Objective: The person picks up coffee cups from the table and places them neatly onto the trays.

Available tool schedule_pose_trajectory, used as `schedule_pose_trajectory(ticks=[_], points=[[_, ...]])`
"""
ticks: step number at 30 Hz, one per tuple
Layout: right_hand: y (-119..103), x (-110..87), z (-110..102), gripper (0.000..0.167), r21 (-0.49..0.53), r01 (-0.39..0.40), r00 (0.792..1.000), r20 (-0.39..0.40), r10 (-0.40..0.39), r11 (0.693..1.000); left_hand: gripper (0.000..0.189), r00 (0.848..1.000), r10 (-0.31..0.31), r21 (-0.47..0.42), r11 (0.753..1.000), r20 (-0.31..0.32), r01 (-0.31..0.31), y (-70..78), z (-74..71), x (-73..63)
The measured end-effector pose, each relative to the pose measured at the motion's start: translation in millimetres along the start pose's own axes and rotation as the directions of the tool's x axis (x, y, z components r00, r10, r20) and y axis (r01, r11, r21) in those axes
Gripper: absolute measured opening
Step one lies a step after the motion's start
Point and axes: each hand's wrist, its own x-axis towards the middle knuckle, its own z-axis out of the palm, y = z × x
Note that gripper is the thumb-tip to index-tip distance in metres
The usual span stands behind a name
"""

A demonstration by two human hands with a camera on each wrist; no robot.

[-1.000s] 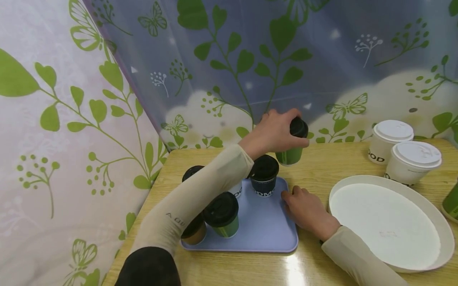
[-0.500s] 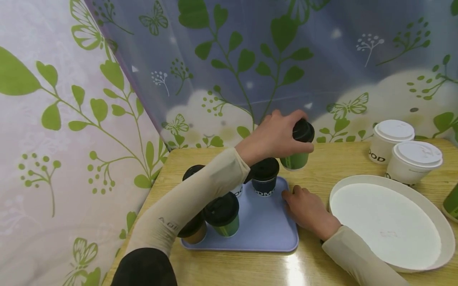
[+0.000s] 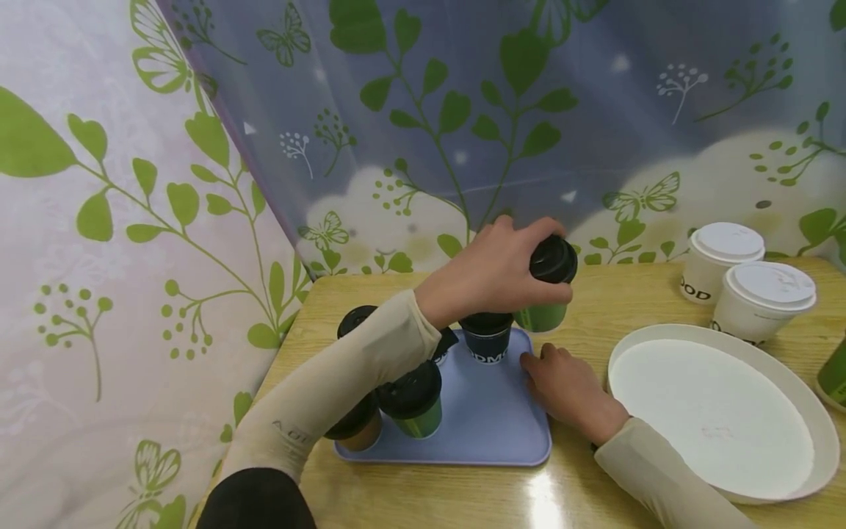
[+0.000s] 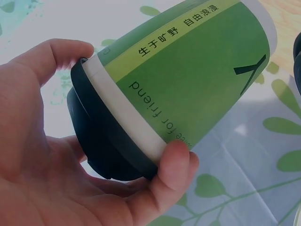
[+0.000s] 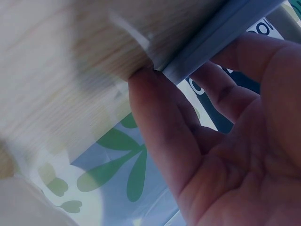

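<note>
In the head view my left hand [image 3: 496, 272] holds a green paper cup [image 3: 540, 318] by its black lid, above the table just past the lavender tray's back right corner. The left wrist view shows thumb and fingers curled round the lid end of that green cup [image 4: 188, 75]. My right hand [image 3: 568, 389] pinches the right edge of the tray [image 3: 489, 419]; the right wrist view has its fingers at the tray rim [image 5: 221, 40]. On the tray stand a dark blue cup [image 3: 487, 345], another green cup [image 3: 421, 421] and a brown cup [image 3: 363, 435], all black-lidded.
A black-lidded cup [image 3: 355, 317] at the tray's back left is partly hidden by my left sleeve. Right of the tray lies a round white tray [image 3: 714, 419]. Two white-lidded cups [image 3: 720, 261] stand behind it, and a green cup [image 3: 834, 378] sits at the right edge.
My left hand has lowered the green cup toward the table, first drifting right, then slightly back left. The right hand has stayed at the tray's edge.
</note>
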Motion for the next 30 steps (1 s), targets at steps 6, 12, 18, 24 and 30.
schedule_pose_trajectory(ticks=[6,12,18,24,30], points=[[-1,-0.5,-1,0.012,-0.001,0.001,1.000,-0.013,-0.001,1.000,0.066,0.999,0.024,-0.010,1.000,-0.020,-0.025,-0.3,0.5,-14.2],[-1,0.2,1,0.009,0.015,-0.011,0.999,-0.032,0.011,1.000,0.062,0.997,0.064,-0.034,0.997,-0.047,-0.065,-2.6,3.7,-29.9],[-2,2.0,1,0.008,0.046,-0.073,0.997,0.013,0.072,0.996,0.061,0.995,0.087,-0.052,0.995,-0.043,-0.089,-4.3,5.5,-41.8],[-2,0.0,1,0.012,0.008,-0.084,0.996,0.031,0.084,0.996,0.064,0.994,0.106,-0.037,0.994,-0.008,-0.107,-8.6,9.9,-50.9],[-3,-1.2,-1,0.006,-0.027,-0.075,0.996,0.053,0.077,0.997,0.061,0.995,0.100,-0.017,0.995,0.009,-0.100,-13.1,18.9,-59.9]])
